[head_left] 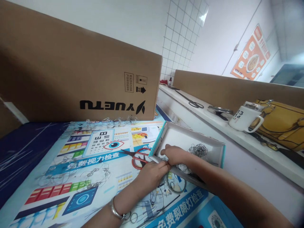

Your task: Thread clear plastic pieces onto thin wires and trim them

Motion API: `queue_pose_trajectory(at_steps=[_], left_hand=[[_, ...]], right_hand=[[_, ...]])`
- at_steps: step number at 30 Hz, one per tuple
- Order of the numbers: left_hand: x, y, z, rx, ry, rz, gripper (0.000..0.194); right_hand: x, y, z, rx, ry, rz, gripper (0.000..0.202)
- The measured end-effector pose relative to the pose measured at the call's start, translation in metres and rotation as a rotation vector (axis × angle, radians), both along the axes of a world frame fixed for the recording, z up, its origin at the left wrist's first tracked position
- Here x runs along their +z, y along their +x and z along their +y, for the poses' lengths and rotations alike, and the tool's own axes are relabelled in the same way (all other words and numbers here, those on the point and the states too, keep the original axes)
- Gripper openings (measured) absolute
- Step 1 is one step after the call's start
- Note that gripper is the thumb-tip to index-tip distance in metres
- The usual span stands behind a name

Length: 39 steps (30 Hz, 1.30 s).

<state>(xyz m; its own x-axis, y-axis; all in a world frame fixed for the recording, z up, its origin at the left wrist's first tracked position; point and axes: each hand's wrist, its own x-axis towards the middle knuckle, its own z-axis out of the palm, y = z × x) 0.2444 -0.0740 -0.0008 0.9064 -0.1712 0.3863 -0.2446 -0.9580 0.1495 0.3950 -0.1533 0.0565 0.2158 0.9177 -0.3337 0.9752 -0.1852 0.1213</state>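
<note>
Looking down on the printed bench [120,169], we have both hands close together a little right of centre in the frame, at the left end of an open white box [219,155] that holds a tangle of thin wire [199,149]. Our right hand [175,154] is inside the box with its fingers bent inward; our left hand [152,173], a metal bangle [115,209] at its wrist, has its fingers drawn together, their tips next to the right hand. Both look partly closed, but we cannot tell whether either grips a strand. Red-handled scissors [137,163] lie just left of the box, and a coiled loop [177,183] lies below it. Clear beaded strands [95,172] are spread toward the left of the frame. A brown carton [114,63], its lettering upside down, stands across the upper left. At the right, a ledge [206,118] carries a white mug [243,117] and a yellow bag [282,123].
</note>
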Motion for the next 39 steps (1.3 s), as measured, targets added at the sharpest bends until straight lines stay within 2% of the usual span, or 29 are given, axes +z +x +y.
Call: queue_pose_trajectory(at_steps=[5,11,15,21,25,34,39], left_hand=[[0.0024,-0.0007,-0.0007,0.002,0.0,0.002,0.038],[0.0016,-0.0014,-0.002,0.023,0.028,0.004,0.035],[0.0016,-0.0014,-0.0017,0.012,0.036,-0.006,0.034],[0.0014,-0.0009,-0.001,0.001,0.022,-0.011,0.034],[0.0021,-0.0005,-0.0008,0.002,0.021,-0.012,0.035],[-0.001,-0.001,-0.0016,0.003,0.022,-0.04,0.031],[-0.001,0.0001,-0.0023,0.016,0.025,-0.033,0.03]], right_hand=[[-0.0016,-0.0005,-0.0041,0.029,0.012,0.003,0.021],[-0.0075,0.0043,-0.0009,0.048,0.029,0.046,0.041],[-0.0081,0.0017,-0.0014,0.071,0.021,0.068,0.027],[-0.002,0.0008,-0.0021,0.149,0.022,0.106,0.037],[-0.0008,0.0012,0.0012,0.198,-0.025,0.108,0.03],[-0.006,0.0025,0.0013,0.127,-0.02,0.036,0.021],[-0.0068,0.0072,0.0041,0.067,0.006,0.0,0.025]])
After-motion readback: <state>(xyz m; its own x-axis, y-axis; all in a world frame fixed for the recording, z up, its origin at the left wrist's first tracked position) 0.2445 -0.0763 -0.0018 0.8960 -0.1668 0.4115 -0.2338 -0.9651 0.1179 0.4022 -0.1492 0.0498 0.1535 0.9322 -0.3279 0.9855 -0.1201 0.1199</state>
